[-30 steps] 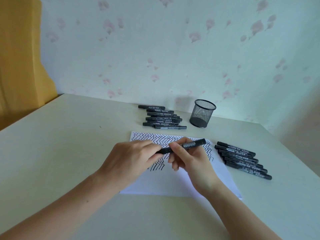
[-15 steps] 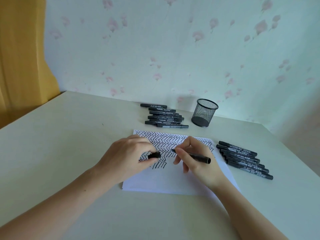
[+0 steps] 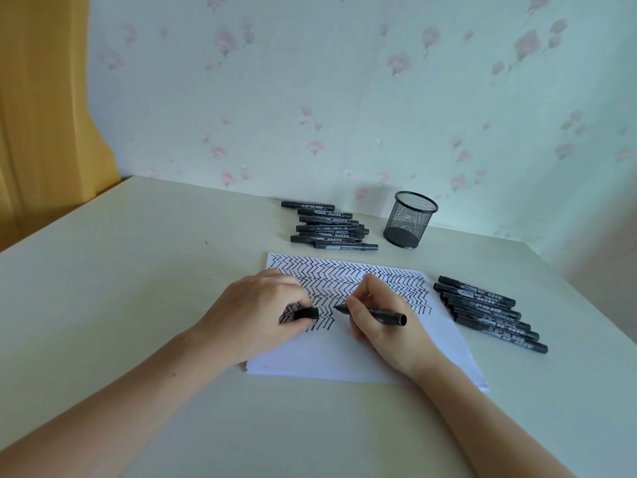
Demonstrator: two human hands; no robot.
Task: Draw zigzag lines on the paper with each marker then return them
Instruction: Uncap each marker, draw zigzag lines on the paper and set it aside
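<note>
The left hand (image 3: 256, 313) rests on the paper (image 3: 344, 353) with its fingers curled round a black cap (image 3: 306, 313); the right hand (image 3: 381, 326) pinches the uncapped marker (image 3: 375, 313) in a writing grip, tip pointing left and just above or on the sheet, at the end of the lowest zigzag row. The two hands sit close together but do not touch. The black mesh cup (image 3: 410, 219) stands upright near the wall; no marker shows inside it. One group of capped markers (image 3: 327, 226) lies just left of the cup, and a second group (image 3: 489, 313) lies just beside the paper's right edge. The near half of the paper is unmarked. The surface (image 3: 120, 277) to the left of the paper is bare up to its left edge.
</note>
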